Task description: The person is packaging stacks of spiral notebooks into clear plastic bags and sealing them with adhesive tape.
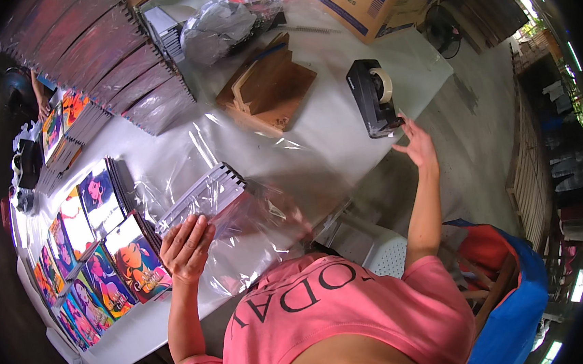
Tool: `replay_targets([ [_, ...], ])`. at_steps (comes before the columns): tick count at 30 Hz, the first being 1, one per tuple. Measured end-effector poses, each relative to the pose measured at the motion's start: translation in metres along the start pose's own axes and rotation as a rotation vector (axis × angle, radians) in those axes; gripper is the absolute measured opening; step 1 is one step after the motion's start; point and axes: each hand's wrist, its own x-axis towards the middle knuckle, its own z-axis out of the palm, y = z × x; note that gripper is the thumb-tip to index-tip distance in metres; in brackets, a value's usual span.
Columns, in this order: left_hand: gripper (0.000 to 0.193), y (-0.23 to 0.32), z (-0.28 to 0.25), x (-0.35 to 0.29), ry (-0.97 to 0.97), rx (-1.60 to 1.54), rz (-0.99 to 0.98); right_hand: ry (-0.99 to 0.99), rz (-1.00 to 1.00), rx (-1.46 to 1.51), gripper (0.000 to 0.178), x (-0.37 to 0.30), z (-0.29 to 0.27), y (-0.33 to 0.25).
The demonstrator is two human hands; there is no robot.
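My left hand (188,248) is closed on the end of a stack of spiral notebooks (213,191), which sits inside a clear plastic bag. The bag's loose film (254,233) spreads to the right over the table's near edge. Out to the right, my right hand (417,143) reaches the near end of a black tape dispenser (371,100) holding a roll of tape (384,84). Its fingertips are at the dispenser's cutting end, with the thumb apart from them. Whether a piece of tape sticks to the fingers is too small to tell.
Notebooks with colourful illustrated covers (133,256) lie in rows at left. Bagged notebooks (104,60) are piled at far left. A brown wooden holder (270,88) stands mid-table, a cardboard box (366,1) behind it. A blue sack (520,301) is beside me; another person's hand (44,109) shows far left.
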Motion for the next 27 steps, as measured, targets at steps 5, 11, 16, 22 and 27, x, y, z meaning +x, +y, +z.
replay_targets([
  [5,0.017,0.002,0.009,0.0,0.123,-0.028,-0.027,0.109,-0.238,-0.588,0.028,-0.013,-0.048,0.05],
  [11,0.024,0.001,0.008,-0.002,0.156,-0.057,-0.014,0.846,-0.811,-1.661,0.015,-0.038,-0.009,0.042],
  [16,0.03,-0.002,0.008,-0.003,0.181,-0.068,0.016,0.246,-1.432,-1.383,0.011,-0.081,0.11,0.02],
  [22,0.037,-0.007,0.022,-0.018,0.253,-0.22,-0.072,-0.587,-0.153,0.071,0.023,-0.146,0.264,0.058],
  [27,0.03,-0.009,0.03,-0.024,0.322,-0.312,-0.074,-0.696,0.154,-0.044,0.029,-0.155,0.355,0.067],
])
